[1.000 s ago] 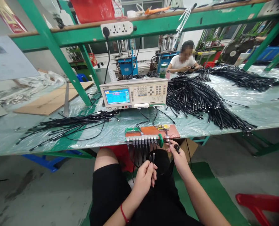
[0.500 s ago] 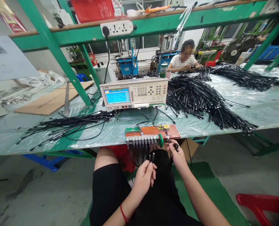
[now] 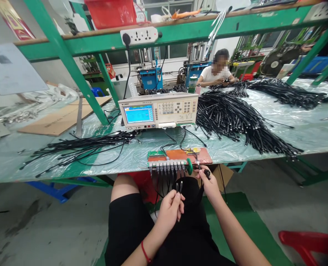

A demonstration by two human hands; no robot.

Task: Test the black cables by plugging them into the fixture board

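Note:
Above my lap, my left hand (image 3: 172, 205) is closed round black cables (image 3: 179, 187), whose metal connector ends stick up past the thumb. My right hand (image 3: 208, 179) is closed on black cables with their connectors (image 3: 207, 173) bunched over the fingers, and its fingertips touch the right end of the test fixture. That test fixture (image 3: 177, 155), an orange-red board with green and yellow circuit pieces, lies at the table's front edge. Several black cables hang from its row of ports (image 3: 168, 164). Wires join it to a tester (image 3: 158, 111) with a lit blue screen.
Big heaps of black cables (image 3: 235, 118) cover the right side of the table (image 3: 119, 168). A smaller cable bundle (image 3: 97, 140), a steel ruler (image 3: 79, 118) and cardboard (image 3: 58, 118) lie left. A green shelf frame (image 3: 108, 44) crosses above. A co-worker (image 3: 216, 72) sits opposite.
The view has shifted very slightly. Both hands keep nearly the same place and grip, and the cables in them look unchanged.

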